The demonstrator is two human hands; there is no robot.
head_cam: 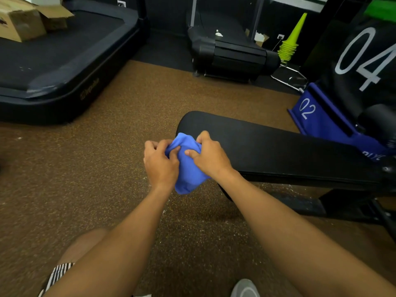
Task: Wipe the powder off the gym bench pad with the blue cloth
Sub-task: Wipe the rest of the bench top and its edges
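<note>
- Nearest: bare knee and striped shorts (56, 275) low left, grey shoe (245, 289) at the bottom edge.
- Brown speckled floor (107, 179) under the arms; pale dust scattered on it below the bench edge, likely fallen powder.
- Left hand (159, 162) curled shut on the cloth (187, 168), fingers tucked into its left fold.
- Right hand (209, 156) likewise clamped on the cloth's right side, thumb pressed into the fabric.
- Cloth bunched between both hands, held in front of the near end of the pad (278, 151); contact with the pad not discernible. Blue, soft, crumpled, lower corner hanging free; no powder visible on it.
- Pad black, smooth, faintly glossy; no powder seen on the visible surface.
- Judged near complete or complete; cloth apparently being refolded. Far right end hidden, unverified.
- Beyond: treadmill (64, 61) far left, stacked cones (289, 43) far right.
</note>
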